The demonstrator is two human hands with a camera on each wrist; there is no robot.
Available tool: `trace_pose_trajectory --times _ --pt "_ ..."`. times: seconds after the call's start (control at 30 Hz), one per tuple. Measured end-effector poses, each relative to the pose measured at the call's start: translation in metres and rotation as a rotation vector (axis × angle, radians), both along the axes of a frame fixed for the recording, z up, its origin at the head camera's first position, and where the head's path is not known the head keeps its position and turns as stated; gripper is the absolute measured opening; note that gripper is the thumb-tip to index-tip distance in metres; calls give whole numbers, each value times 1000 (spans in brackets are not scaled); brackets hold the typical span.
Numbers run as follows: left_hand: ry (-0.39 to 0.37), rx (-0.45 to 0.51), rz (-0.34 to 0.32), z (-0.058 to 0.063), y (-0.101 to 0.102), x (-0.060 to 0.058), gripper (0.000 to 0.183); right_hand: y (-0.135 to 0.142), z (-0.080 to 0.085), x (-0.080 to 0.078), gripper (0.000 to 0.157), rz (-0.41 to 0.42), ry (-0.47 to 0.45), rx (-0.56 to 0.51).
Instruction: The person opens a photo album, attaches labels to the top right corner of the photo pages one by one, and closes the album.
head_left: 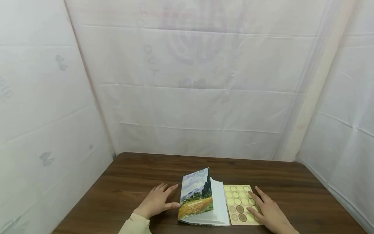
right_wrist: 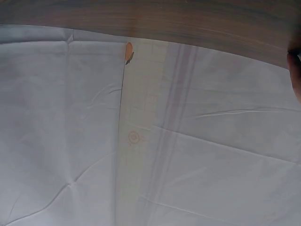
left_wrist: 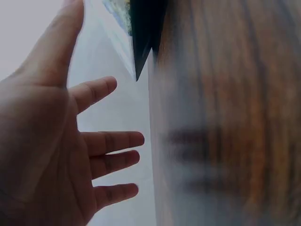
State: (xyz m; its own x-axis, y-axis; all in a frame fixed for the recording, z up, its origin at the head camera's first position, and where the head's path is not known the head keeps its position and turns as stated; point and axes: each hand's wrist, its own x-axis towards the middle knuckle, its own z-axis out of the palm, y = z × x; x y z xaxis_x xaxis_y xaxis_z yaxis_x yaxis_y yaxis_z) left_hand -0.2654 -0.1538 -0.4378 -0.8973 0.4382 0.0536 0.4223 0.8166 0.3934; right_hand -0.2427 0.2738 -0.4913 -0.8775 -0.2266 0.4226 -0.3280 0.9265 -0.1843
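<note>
A photo album with a painted landscape cover stands partly open on the table, its white pages showing on the right. My left hand is beside the album's left edge, fingers spread, thumb tip close to the cover; contact is unclear. In the left wrist view, the left hand has its fingers apart and holds nothing, near a dark cover corner. Right of the album lies a yellow sheet of round stickers, some of them brown. My right hand lies over the sheet's right side, fingers extended. Only a fingertip enters the right wrist view.
The dark wooden table has rounded far corners. White printed sheeting hangs behind it and along both sides.
</note>
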Motion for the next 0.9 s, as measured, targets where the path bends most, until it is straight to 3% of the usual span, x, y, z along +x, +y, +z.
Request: trace_pose_trajectory --times 0.2,0.43,0.53,0.67,0.9 --pt "53 -55 -31 8 18 6 74 2 -3 -1 56 10 5 -5" --pt "282 -176 -126 13 47 18 75 2 -3 -3 54 20 12 -17" --pt "344 -210 -161 13 57 24 75 1 -3 -5 54 24 16 -17" --pt "348 -231 -190 12 64 29 78 -1 -2 -6 55 16 -8 -11" --pt "261 -239 -221 8 69 30 86 -3 1 -6 57 2 -36 2"
